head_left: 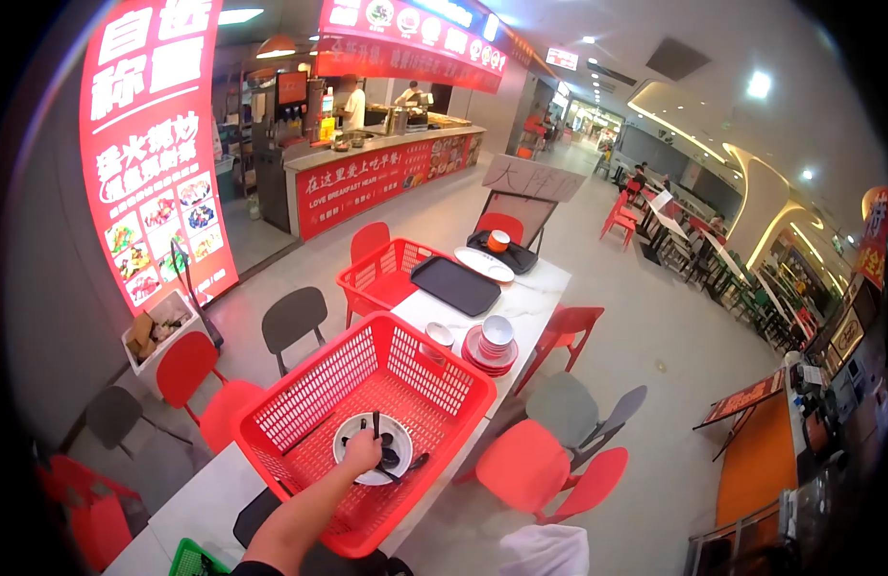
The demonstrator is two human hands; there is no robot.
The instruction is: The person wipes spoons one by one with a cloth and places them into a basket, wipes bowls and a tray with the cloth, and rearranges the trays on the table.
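Note:
My left hand point(362, 449) reaches down into a large red plastic basket point(442, 379). Its fingers are closed around what looks like a black spoon point(376, 422), whose end sticks up above them. Under the hand, a white bowl point(402, 429) sits on the basket floor with several black spoons point(390, 458) in it. Another dark utensil point(418, 462) lies at the bowl's right edge. My right hand does not show. A white cloth point(549, 552) appears at the bottom edge; what supports it is hidden.
Beyond the basket, the white table point(549, 288) holds stacked plates and bowls point(492, 346), a cup point(439, 334), a black tray point(455, 285), an oval plate point(484, 264) and a second red basket point(372, 278). Red chairs point(525, 466) and grey chairs point(295, 320) flank it.

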